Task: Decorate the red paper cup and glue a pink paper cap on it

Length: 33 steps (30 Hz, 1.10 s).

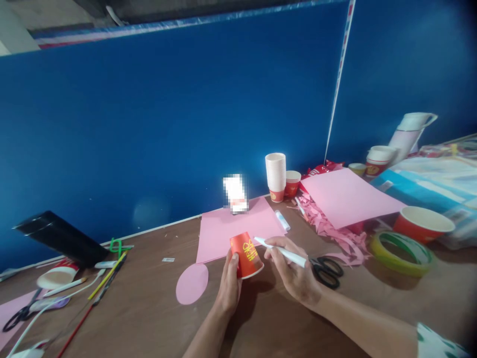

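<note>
My left hand (230, 281) is wrapped round a red paper cup (245, 256) with yellow lettering, tilted with its wide rim downward. A white pen (286, 253) sits in the fingers of my right hand (294, 273), its tip pointing left toward the cup's side. Whether the tip touches the cup I cannot tell. Left of the cup lies a pink paper circle (192, 284). Behind it are sheets of pink paper (216, 233) with a glue stick (282, 220) at their right edge. Black-handled scissors (328, 271) lie beside my right hand, partly hidden by it.
A tall stack of paper cups (276, 174) stands against the blue partition (167, 109). To the right are green-yellow tape (402, 253), another red cup (423, 223), pink paper scraps (320, 219) and a white jug (408, 134). A black cylinder (63, 238), cables and scissors (22, 314) lie left.
</note>
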Motion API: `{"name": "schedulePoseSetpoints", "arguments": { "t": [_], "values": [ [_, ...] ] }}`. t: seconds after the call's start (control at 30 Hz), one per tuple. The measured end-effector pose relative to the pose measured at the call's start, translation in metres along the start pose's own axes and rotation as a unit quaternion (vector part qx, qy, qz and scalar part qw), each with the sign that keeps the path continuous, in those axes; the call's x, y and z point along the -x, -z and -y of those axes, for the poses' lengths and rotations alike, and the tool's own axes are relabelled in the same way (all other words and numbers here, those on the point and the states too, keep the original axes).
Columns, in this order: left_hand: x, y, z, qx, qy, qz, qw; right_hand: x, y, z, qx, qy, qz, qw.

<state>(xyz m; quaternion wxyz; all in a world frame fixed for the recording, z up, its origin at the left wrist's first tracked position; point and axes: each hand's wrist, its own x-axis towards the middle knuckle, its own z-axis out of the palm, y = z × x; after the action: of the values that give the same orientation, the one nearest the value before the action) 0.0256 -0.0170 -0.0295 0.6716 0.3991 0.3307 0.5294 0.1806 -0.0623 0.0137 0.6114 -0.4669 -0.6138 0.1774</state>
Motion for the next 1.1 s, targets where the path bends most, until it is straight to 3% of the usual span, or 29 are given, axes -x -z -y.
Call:
{"name": "schedulePoseSetpoints", "arguments": {
  "t": [0.13, 0.3, 0.37, 0.53, 0.77, 1.1],
  "values": [
    [0.000, -0.001, -0.003, 0.082, 0.038, -0.003, 0.996, -0.001, -0.004, -0.004, 0.025, 0.008, 0.003, 1.000],
    [0.000, -0.002, -0.009, 0.127, 0.079, -0.094, 0.984, 0.004, -0.016, -0.015, 0.082, -0.004, 0.045, 0.996],
    [-0.001, -0.001, -0.009, 0.135, 0.081, -0.105, 0.982, 0.008, -0.020, -0.017, 0.074, -0.015, 0.077, 0.994],
    [-0.004, 0.002, -0.006, 0.158, 0.067, -0.069, 0.983, 0.016, -0.026, -0.019, 0.049, -0.015, 0.122, 0.991],
    [-0.003, 0.000, -0.007, 0.141, 0.042, -0.021, 0.989, 0.015, -0.027, -0.025, 0.058, -0.019, 0.116, 0.991],
    [-0.001, -0.003, -0.008, 0.095, -0.009, -0.007, 0.995, 0.009, -0.022, -0.033, 0.087, -0.038, 0.101, 0.990]
  ]
}}
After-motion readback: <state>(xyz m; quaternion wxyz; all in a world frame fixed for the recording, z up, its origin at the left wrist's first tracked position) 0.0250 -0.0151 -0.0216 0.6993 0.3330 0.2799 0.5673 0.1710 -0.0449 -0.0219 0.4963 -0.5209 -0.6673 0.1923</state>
